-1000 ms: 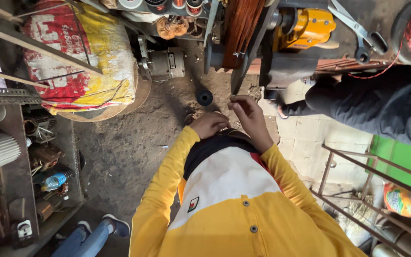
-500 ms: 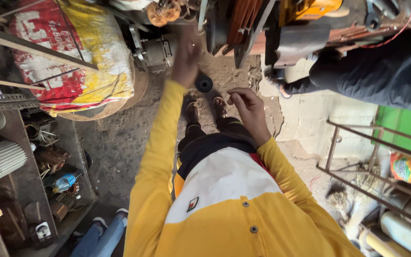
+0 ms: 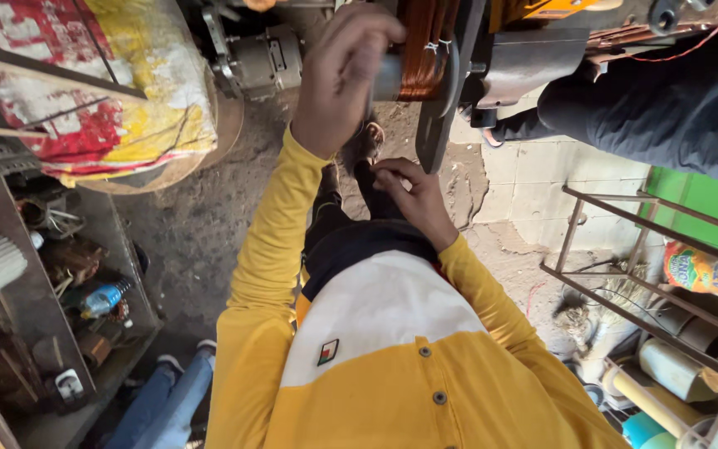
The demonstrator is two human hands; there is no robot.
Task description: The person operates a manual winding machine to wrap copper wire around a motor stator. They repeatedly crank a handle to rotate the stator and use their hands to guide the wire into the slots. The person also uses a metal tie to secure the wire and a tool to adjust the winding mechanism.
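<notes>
We had our left hand (image 3: 344,71) raised with its fingers curled around the grey end of the copper wire coil (image 3: 422,46) on its horizontal spindle, while our right hand (image 3: 413,195) hung lower, nearer the body, fingertips pinched together.

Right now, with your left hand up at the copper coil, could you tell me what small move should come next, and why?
Probably bring the right hand up to steady the copper wire coil. The left hand alone is closed on the grey shaft end beside the coil, while the right hand sits low near the lap, fingers pinched, possibly on thin wire I cannot make out.
</notes>
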